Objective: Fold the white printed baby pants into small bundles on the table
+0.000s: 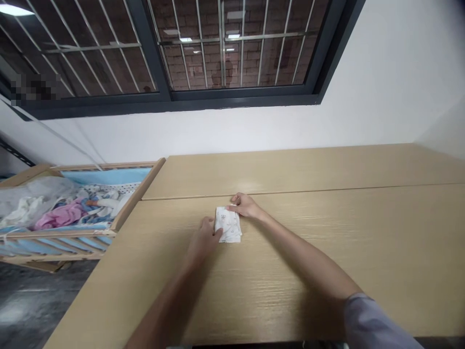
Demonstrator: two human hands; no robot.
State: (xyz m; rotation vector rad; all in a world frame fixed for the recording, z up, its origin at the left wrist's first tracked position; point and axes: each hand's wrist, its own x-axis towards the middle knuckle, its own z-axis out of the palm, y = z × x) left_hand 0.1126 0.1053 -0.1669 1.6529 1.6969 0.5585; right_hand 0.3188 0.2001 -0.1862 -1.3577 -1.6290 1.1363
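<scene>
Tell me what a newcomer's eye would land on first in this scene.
The eye goes first to the folded white printed cloth near the middle of the light wood table, the left hand and right hand at its edges. Left of the table, a slatted wooden crib holds heaped clothes, including a pink garment. Across the top runs a dark-framed barred window.

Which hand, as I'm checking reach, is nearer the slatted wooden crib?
The left hand is nearer the crib, at the folded printed cloth's side facing it. The right hand is farther, across the cloth.
</scene>
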